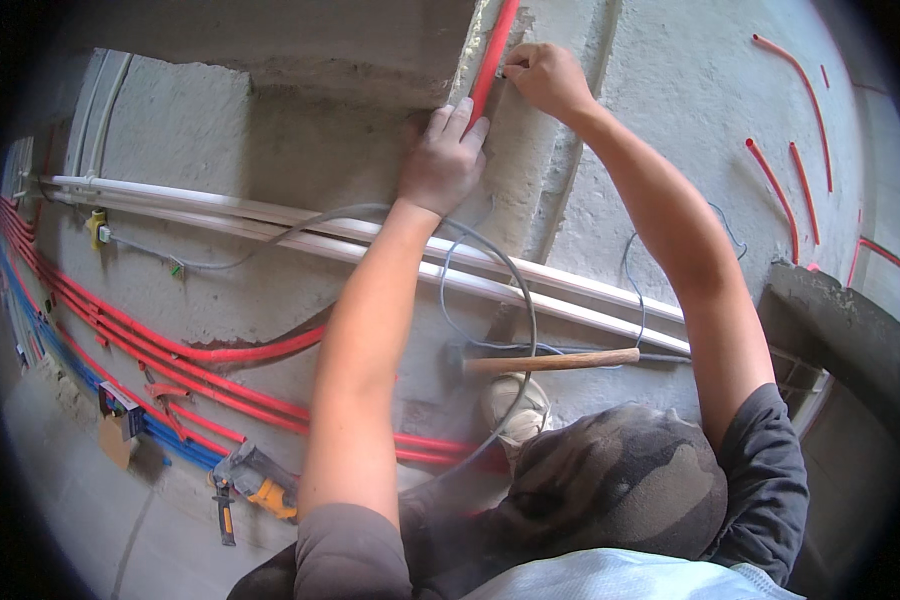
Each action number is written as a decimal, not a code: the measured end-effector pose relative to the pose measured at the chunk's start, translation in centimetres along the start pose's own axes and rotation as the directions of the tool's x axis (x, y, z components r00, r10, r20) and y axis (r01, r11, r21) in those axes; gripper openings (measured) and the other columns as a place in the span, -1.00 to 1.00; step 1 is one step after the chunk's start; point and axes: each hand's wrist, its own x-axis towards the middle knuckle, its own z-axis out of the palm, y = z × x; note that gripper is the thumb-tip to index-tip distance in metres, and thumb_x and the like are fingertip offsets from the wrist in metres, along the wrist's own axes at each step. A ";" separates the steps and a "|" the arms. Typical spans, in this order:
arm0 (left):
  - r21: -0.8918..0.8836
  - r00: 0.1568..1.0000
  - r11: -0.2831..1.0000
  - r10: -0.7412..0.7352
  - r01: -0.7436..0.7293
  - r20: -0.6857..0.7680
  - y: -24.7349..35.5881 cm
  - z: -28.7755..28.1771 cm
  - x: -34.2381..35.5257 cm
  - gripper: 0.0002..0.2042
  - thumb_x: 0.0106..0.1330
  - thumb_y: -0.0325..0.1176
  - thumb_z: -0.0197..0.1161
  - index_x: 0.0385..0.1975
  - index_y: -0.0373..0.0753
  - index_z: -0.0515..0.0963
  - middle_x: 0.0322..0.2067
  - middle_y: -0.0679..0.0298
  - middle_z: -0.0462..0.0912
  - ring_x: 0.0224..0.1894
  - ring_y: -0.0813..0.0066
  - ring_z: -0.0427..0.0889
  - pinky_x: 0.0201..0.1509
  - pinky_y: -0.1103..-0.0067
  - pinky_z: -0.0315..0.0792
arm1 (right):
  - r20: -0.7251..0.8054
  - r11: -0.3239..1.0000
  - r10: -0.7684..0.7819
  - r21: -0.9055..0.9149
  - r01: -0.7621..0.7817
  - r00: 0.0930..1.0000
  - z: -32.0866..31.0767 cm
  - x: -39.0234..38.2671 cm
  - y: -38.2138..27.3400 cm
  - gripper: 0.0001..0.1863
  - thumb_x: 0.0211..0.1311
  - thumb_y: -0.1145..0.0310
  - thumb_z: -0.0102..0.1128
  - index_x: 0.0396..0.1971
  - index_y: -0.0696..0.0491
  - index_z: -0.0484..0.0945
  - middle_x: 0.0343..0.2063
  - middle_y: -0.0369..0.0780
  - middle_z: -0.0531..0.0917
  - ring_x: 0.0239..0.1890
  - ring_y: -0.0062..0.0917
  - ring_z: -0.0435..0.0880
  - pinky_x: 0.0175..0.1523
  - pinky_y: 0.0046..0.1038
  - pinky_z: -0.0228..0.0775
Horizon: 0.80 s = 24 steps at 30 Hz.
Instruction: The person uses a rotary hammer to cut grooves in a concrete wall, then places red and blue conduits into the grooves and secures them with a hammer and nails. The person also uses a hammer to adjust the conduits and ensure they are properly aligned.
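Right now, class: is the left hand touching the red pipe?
Touching. The head view shows the left hand with fingers pressed against the red pipe.

A wooden-handled hammer [550, 361] lies on the concrete floor beside two long white pipes [270, 213], with a loose grey cable [510, 290] looping over them. Further off, bundles of red conduits [170, 350] and blue conduits [70, 362] run along the floor, and a yellow power tool [260, 480] rests next to them.
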 end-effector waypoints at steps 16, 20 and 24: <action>-0.085 1.000 0.996 -0.005 0.003 -0.018 -0.5 0.0 0.3 -0.61 0.10 -0.50 0.36 -0.01 -0.27 0.72 0.16 -0.05 0.61 0.18 -0.01 0.57 0.29 0.24 0.52 | 0.150 0.969 0.183 -0.196 -0.152 0.972 1.1 2.0 -2.0 -0.72 0.11 0.23 0.21 -0.29 0.01 0.80 -0.24 0.01 0.80 -0.13 -0.04 0.80 0.03 -0.08 0.66; -0.070 1.000 0.997 -0.022 0.022 0.005 0.1 -0.6 0.3 -0.61 0.11 -0.48 0.36 0.00 -0.27 0.72 0.18 -0.03 0.61 0.18 0.01 0.58 0.30 0.24 0.52 | 0.033 0.975 0.130 -0.188 -0.121 0.991 0.8 1.4 -2.1 -0.75 0.07 0.26 0.21 -0.36 0.03 0.78 -0.28 0.01 0.80 -0.14 -0.03 0.80 0.00 -0.07 0.65; -0.062 1.000 0.998 -0.017 0.017 -0.008 -0.3 0.1 0.4 -0.62 0.12 -0.45 0.36 0.00 -0.26 0.73 0.19 -0.02 0.61 0.18 0.01 0.57 0.31 0.23 0.51 | 0.024 0.968 0.032 -0.251 -0.024 0.999 1.2 1.1 -2.1 -0.76 0.06 0.29 0.19 -0.39 0.06 0.76 -0.31 0.04 0.78 -0.16 -0.03 0.79 -0.03 -0.05 0.63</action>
